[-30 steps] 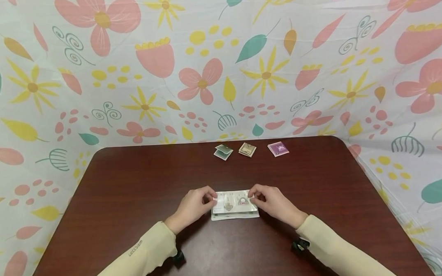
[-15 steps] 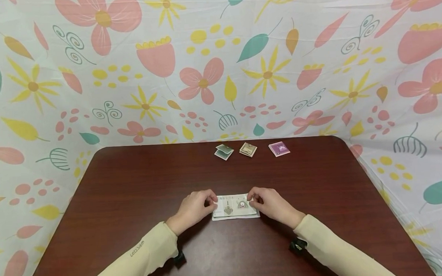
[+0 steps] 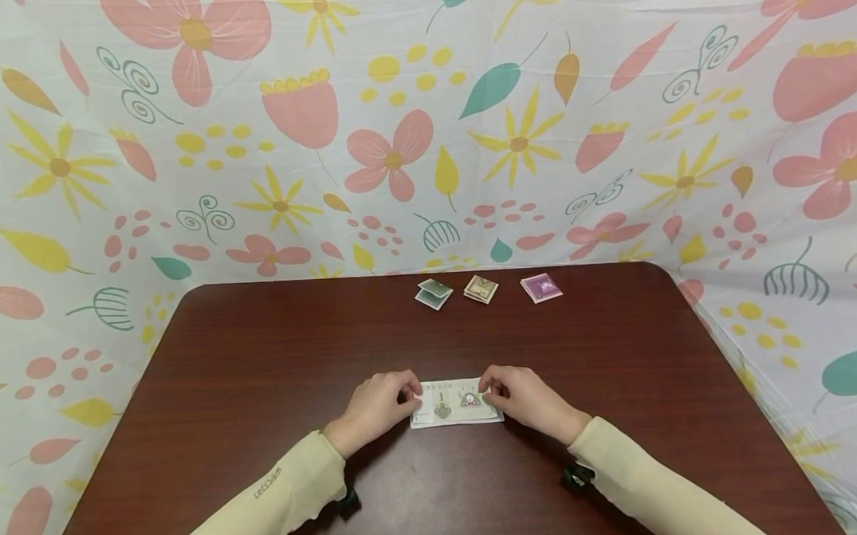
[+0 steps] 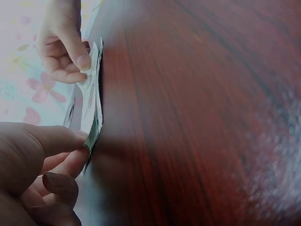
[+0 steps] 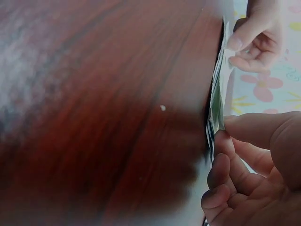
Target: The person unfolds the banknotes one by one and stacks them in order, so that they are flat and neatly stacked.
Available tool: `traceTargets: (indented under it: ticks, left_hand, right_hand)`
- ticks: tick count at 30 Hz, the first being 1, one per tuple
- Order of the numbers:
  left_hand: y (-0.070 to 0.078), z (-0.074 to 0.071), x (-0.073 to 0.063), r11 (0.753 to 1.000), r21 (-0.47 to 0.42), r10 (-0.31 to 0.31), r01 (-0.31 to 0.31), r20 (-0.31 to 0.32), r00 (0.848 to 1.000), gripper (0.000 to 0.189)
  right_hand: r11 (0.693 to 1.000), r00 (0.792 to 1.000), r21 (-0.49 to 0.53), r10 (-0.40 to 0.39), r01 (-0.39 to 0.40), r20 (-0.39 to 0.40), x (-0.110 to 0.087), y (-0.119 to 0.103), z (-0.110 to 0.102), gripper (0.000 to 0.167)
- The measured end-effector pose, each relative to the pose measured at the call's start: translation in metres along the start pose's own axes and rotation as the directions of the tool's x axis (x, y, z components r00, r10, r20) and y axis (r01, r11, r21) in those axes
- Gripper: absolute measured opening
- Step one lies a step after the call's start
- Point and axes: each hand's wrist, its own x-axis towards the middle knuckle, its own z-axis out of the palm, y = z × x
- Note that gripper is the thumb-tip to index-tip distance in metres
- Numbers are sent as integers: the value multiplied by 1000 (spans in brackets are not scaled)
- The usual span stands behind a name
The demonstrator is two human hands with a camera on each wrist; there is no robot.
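Note:
A pale paper note (image 3: 452, 398), printed with a 1 and a small cartoon figure, lies over a thin stack of similar notes (image 4: 99, 106) in front of me. My left hand (image 3: 375, 407) pinches the top note's left end between thumb and finger. At the opposite end my right hand (image 3: 526, 399) pinches it the same way. Both wrist views catch the stack edge-on, its layers slightly fanned and a greenish side showing under the top note. The lower notes are mostly hidden by the upper one.
Toward the far edge of the dark red wooden table (image 3: 281, 338) sit three folded papers: a green one (image 3: 434, 294), a tan one (image 3: 480, 290) and a purple one (image 3: 541, 287). Behind them hangs a flower-patterned cloth (image 3: 392, 85).
Both hands have come slightly toward me and down, bringing the top note onto the stack. The strip of stack seen below its near edge has narrowed. The folded papers have stayed put.

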Motion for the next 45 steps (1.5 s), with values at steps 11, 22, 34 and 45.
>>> traceTargets:
  ticks: [11, 22, 34, 45]
  left_hand:
    - [0, -1, -2, 1000, 23, 14, -14, 0, 1000, 12]
    - [-2, 0, -4, 998, 59, 13, -12, -12, 1000, 15]
    - [-1, 3, -5, 998, 63, 9, -8, -10, 1000, 18]
    - [1, 1, -4, 998, 66, 10, -10, -8, 1000, 9]
  right_hand:
    - [1000, 1000, -7, -8, 8, 5, 1, -1, 1, 10]
    - [1000, 1000, -14, -9, 9, 4, 2, 1, 1, 11]
    - [1000, 999, 6, -3, 3, -38, 6, 15, -14, 5]
    - [998, 997, 9, 64, -63, -44, 16, 41, -45, 7]
